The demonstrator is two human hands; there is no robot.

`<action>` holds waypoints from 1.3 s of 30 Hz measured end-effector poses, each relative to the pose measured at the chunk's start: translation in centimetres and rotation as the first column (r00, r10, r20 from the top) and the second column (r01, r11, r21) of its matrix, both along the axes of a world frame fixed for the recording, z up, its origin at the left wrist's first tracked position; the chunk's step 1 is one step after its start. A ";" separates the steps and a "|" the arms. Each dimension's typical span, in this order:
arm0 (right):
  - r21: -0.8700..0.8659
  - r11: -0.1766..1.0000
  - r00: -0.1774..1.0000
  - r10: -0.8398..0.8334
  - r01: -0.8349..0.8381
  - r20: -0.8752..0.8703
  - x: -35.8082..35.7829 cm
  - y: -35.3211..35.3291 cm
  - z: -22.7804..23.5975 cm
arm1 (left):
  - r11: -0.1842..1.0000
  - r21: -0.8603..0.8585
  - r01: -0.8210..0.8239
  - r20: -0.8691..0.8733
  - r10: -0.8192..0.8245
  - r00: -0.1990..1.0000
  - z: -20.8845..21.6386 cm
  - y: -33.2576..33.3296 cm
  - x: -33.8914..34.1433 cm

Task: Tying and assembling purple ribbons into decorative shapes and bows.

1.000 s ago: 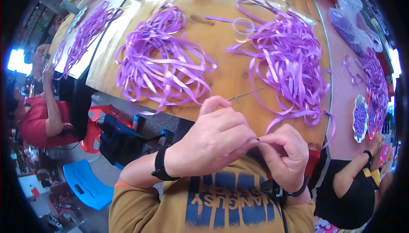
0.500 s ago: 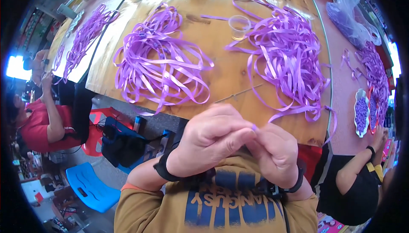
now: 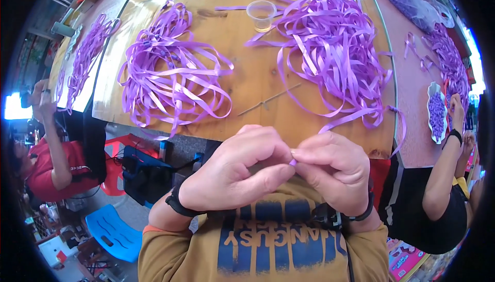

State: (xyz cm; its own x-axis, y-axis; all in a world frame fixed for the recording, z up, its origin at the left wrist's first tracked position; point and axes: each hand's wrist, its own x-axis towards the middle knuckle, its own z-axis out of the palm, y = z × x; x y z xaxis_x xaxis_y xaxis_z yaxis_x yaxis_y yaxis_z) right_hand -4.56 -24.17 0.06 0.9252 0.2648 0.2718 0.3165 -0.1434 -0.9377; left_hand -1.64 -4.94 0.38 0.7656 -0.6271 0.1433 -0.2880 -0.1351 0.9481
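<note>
A small purple piece, mostly hidden by fingertips, is pinched where my two hands meet over my lap, just off the table's near edge. My right hand has its thumb and index finger closed on it. From the other side, my left hand meets it with bent thumb and index tips, leaving a gap behind them. Beyond my hands a thin stick lies on the wooden table. A heap of purple ribbon is to its left, and a larger purple ribbon heap to its right.
A clear plastic cup stands near the right heap. On the pink table at right are a white dish of purple pieces and a plastic bag. People work at both sides. A blue stool stands at lower left.
The table and its heaps have shifted left and up in view. My hands have turned a little, with the purple piece now lower between the fingertips. The right-hand person's arm has risen.
</note>
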 end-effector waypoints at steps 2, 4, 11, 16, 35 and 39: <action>0.050 0.999 0.998 0.022 -0.019 -0.060 -0.1 -0.4 -0.1 | 1.000 -0.022 0.012 -0.087 -0.014 0.996 0.0 -0.1 -0.2; 0.033 0.999 0.999 0.014 -0.012 -0.051 0.0 -0.6 -0.3 | 1.000 -0.011 0.002 -0.302 -0.005 0.953 -0.1 -0.3 -0.3; 0.085 0.996 0.995 -0.004 0.013 -0.103 -0.3 -0.8 -0.5 | 1.000 0.020 0.016 -0.089 -0.014 0.996 -0.3 -0.8 -0.1; 0.159 0.987 0.989 0.006 0.017 -0.147 -0.6 -1.0 -0.5 | 1.000 0.001 0.021 -0.067 -0.021 0.998 -0.1 -1.1 -0.3; -0.058 0.996 0.976 -0.057 0.071 0.209 -0.7 -0.6 -0.3 | 0.907 -0.378 -0.183 -0.865 -0.276 0.418 -0.7 -1.1 -0.1; -0.050 0.995 0.974 -0.072 0.084 0.216 -0.7 -0.6 -0.3 | 0.917 -0.359 -0.174 -0.863 -0.255 0.435 -0.4 -1.0 -0.3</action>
State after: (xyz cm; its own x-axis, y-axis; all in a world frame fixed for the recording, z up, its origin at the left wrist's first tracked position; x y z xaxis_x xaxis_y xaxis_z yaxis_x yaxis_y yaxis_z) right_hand -5.23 -24.78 -0.28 0.8658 0.2156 0.4515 0.4943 -0.2284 -0.8387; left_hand -1.98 -5.91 -0.01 0.5688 -0.7267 -0.3852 0.7358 0.2402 0.6332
